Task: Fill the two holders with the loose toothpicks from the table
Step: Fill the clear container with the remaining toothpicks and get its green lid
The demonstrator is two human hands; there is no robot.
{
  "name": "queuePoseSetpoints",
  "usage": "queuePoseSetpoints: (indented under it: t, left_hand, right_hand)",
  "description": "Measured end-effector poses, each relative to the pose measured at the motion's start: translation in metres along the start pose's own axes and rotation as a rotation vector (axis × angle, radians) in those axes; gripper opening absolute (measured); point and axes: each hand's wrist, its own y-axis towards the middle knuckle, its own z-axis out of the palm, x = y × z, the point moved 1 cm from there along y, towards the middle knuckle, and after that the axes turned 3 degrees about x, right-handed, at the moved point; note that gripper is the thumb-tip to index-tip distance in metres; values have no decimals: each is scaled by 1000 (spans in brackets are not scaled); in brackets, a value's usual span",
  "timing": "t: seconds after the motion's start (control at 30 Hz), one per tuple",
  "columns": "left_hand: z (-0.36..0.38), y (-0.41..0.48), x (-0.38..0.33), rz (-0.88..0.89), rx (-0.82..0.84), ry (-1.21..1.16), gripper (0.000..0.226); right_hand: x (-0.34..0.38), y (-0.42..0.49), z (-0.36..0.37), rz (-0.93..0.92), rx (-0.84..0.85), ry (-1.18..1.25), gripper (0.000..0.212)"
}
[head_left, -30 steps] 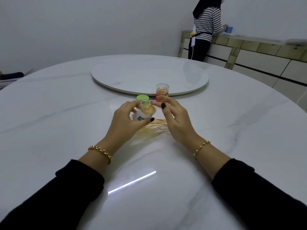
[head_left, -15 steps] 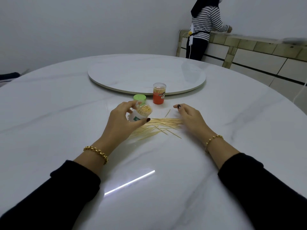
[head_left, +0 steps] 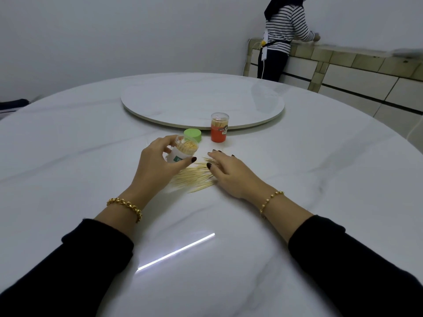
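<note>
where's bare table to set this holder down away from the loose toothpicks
Bare: the table left of the left hand gripping the open holder, the stretch right of the right hand, and the turntable. Crowded: between the hands, where toothpicks lie, with the green lid and orange holder just behind.

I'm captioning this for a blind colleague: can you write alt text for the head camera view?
The left hand holds a tilted, uncapped white holder packed with toothpicks, while the right hand rests on loose toothpicks lying on a white marble table. Behind them stand a green lid and a capped orange holder; another person stands in the background.
</note>
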Motion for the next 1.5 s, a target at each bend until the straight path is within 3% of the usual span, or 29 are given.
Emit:
queuePoseSetpoints:
  t: [0.27, 0.57, 1.0, 1.27, 1.37, 1.5]
  left_hand:
    - [-20, 7, 20, -83, -99, 4, 50]
    - [-31, 12, 31, -107, -164, 21, 52]
    - [-13, 3, 14, -30, -72, 3, 52]
    - [-4, -2, 5, 20, -18, 9, 52]
    - [-5, -2, 6, 17, -21, 8, 51]
    - [-8, 0, 9, -5, -36, 5, 52]
  right_hand:
    - [40, 8, 23, -146, 39, -188, 61]
    - [62, 30, 47, -106, 54, -290, 77]
    - [7, 38, 13, 142, 48, -378, 50]
    - [-5, 31, -5, 171, -97, -169, 45]
    - [-6, 31, -2, 202, -59, -176, 27]
    - [1, 32, 6, 106, -26, -108, 26]
